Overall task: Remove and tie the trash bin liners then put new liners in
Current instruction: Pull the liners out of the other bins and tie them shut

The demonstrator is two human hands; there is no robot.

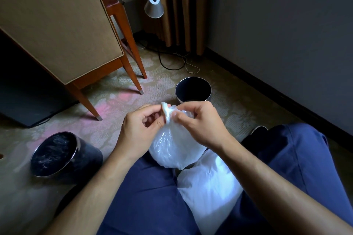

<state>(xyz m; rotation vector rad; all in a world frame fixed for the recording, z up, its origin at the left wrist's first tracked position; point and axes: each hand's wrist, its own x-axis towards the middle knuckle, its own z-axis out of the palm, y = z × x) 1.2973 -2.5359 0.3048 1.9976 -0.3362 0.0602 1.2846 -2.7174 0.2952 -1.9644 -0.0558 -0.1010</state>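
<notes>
Your left hand (141,129) and right hand (200,122) both pinch the twisted neck of the white liner (172,149), fingers curled tight round the plastic; its bulging body hangs above your lap; a second white liner (208,183) lies just below it, between your thighs; one dark bin (193,77) stands on the carpet beyond the liner; another bin (89,158) stands to the liner's left.

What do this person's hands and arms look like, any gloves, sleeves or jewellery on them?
The left hand and right hand are ungloved, with no ring, watch or bracelet showing. Both forearms are uncovered to the picture's edge; no sleeve is in view. Dark blue trousers cover the legs.
</notes>
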